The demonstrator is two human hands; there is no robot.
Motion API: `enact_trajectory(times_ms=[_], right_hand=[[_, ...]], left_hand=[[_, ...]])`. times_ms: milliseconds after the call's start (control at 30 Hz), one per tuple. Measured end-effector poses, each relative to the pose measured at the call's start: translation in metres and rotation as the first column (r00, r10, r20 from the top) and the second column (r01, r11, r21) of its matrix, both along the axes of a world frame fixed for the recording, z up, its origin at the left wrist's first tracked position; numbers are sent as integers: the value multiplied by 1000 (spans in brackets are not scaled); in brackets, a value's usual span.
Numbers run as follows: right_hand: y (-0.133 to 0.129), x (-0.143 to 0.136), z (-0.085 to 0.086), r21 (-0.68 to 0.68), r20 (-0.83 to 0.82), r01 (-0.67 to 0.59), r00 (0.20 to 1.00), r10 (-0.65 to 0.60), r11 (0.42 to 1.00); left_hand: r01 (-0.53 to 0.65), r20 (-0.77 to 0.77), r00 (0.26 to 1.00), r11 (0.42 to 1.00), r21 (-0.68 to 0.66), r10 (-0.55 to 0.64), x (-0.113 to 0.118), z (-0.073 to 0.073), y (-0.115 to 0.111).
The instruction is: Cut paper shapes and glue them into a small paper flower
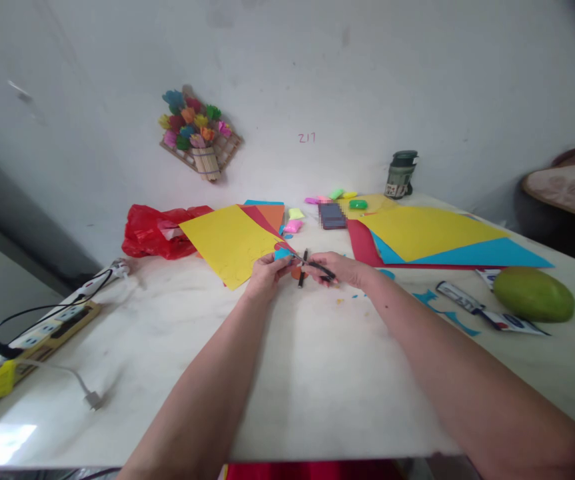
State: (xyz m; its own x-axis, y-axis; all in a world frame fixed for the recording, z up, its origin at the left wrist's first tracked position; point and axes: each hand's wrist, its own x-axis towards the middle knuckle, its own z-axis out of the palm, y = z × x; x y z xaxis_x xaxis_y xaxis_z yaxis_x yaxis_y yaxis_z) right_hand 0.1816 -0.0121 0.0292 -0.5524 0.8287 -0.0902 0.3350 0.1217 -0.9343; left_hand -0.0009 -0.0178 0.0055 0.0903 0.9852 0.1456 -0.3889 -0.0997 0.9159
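Note:
Near the middle of the white table, my left hand [266, 274] pinches a small piece of blue paper [282, 253]. My right hand [340, 269] is wrapped round the black handles of a pair of scissors [321, 269]. The scissors' blades point left and meet the blue paper's right side; whether they are parted is too small to tell. A black marker [301, 279] lies on the table between my hands, beside a small orange piece [296, 273]. A red paper piece [281, 246] lies just behind the blue one.
Yellow sheets [232, 243] lie left, with a red plastic bag [160, 230] beyond. More coloured sheets [432, 230], a phone [332, 216] and a green bottle [401, 175] are behind. Glue tubes [460, 297], blue scraps and a green fruit [534, 294] lie right; a power strip [52, 330] runs along the left edge.

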Motion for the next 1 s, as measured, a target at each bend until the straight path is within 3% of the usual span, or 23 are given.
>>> enact_trajectory(times_ms=[433, 1000], right_hand=[[1, 2, -3, 28, -40, -56, 998, 57, 998], [-2, -1, 2, 29, -31, -35, 999, 36, 999]], left_hand=[[5, -2, 1000, 1000, 9, -5, -1, -1, 1], [2, 20, 1000, 1000, 7, -2, -1, -2, 2]])
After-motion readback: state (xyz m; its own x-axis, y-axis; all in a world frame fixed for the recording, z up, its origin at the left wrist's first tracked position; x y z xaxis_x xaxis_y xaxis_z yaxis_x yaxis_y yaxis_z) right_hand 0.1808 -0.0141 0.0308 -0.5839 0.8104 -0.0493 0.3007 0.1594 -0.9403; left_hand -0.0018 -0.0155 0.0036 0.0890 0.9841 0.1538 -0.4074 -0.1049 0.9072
